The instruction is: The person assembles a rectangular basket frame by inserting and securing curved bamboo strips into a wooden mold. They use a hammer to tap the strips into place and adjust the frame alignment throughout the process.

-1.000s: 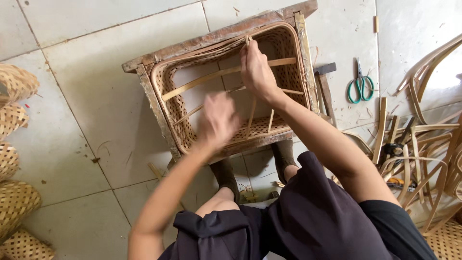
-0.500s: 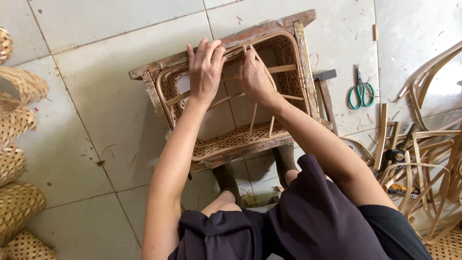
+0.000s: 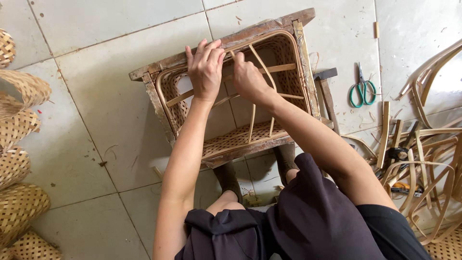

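head camera looks down (close overhead)

Left hand (image 3: pixel 206 72): rose from mid-air above the basket's (image 3: pixel 231 139) near edge to its far rim, fingers (image 3: pixel 204 48) hooked over. Right hand (image 3: pixel 248 79): shifted left along that rim, closing beside the left.

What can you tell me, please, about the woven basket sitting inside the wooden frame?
The woven basket is rectangular, of pale tan split cane in open lattice walls, with a bent rim strip and thin cross slats. It sits snugly inside a worn wooden frame on the tiled floor. The left hand and right hand both press at its far rim.
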